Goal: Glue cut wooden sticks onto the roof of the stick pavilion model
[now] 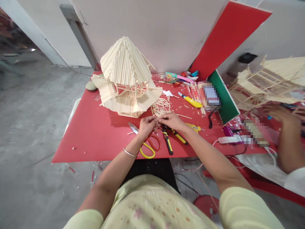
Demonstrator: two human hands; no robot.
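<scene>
My left hand (146, 127) and my right hand (173, 121) meet over the red table (90, 140), fingertips pinched close together. Whatever is between them is too small to make out. Just beyond stands a pavilion model (124, 63) built of pale wooden sticks, with a pointed upper roof and a wide lower one. Cut stick pieces (161, 106) lie heaped at its right side. Scissors (148, 147) with red and yellow handles rest by my left wrist. Under my right hand are black-and-yellow pliers (168, 144), their head partly hidden. A yellow glue gun (194, 128) lies partly behind my right forearm.
A yellow utility knife (193, 101) and stick packs (196, 90) lie at the back right. Past an upright green board (225, 100), a co-worker's hand (277, 113) is near another stick model (262, 82). A white power strip (230, 139) with cables sits at the right edge.
</scene>
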